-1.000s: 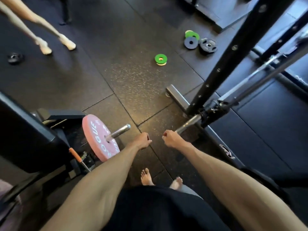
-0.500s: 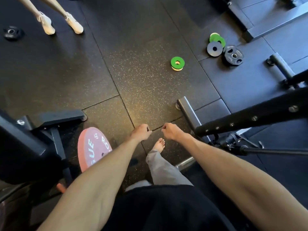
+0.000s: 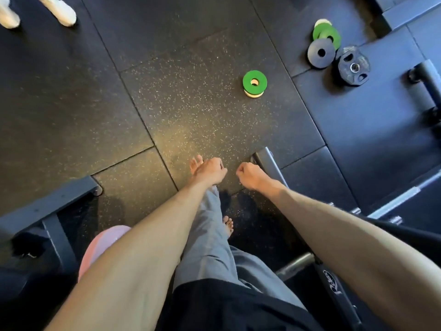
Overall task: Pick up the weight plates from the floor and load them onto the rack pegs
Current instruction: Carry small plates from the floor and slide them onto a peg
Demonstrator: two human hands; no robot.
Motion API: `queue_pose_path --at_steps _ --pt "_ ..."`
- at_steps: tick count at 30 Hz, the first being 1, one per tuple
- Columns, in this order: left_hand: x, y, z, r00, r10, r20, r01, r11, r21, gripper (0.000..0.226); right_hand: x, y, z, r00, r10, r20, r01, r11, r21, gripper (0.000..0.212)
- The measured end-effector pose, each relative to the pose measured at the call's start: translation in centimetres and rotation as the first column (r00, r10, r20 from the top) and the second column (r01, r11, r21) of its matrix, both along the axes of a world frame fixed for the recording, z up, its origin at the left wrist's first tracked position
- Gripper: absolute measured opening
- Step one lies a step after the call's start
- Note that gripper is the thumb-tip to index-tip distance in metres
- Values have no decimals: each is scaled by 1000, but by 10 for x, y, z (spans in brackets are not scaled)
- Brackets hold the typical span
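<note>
A small green plate [image 3: 254, 81] lies on top of a pale yellow one on the speckled floor ahead. Farther right lie two green plates [image 3: 326, 34], a grey plate [image 3: 321, 53] and a black grip plate [image 3: 354, 66], clustered together. A pink plate [image 3: 100, 247] sits at lower left, partly hidden behind my left forearm. My left hand [image 3: 211, 171] and my right hand [image 3: 250, 175] hang in loose fists above the floor, both holding nothing, well short of the green plate.
A dark rack foot [image 3: 268, 161] lies just right of my right hand. Another dark base beam [image 3: 47, 206] crosses the lower left. A steel peg [image 3: 296, 263] pokes out at lower right. Another person's white shoes [image 3: 59, 10] stand at top left.
The view has moved forward over the floor; the green plate and the cluster appear closer. The pink plate and its peg have slid back to the lower left. Both hands stay closed and empty.
</note>
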State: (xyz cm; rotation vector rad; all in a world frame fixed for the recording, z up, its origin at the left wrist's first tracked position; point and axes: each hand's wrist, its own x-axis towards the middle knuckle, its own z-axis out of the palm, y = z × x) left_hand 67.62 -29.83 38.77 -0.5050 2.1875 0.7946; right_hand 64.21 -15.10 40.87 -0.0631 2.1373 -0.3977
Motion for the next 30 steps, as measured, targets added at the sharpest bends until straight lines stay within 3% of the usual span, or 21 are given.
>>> queue_pose_path --at_steps 2,7,9,21,30 --pt "-43 -14 -34 999 -27 39 28 999 -24 18 -38 -8 -18 1000 -20 23 20 1000 11 32" --pt "-147 -43 -45 991 -86 101 81 995 49 10 -128 -29 -58 986 -154 60 153 988 17 33" --pt "-191 -55 -58 984 -125 123 119 991 58 16 -164 -38 -74 976 -212 50 212 977 16 32" --pt "-428 -58 -174 940 -318 123 324 946 -28 27 -368 -45 -195 850 -527 -20 526 850 -39 31" --pt "-564 4 -305 848 -516 122 517 856 25 36 -482 -14 -374 642 -766 33 762 643 83 31"
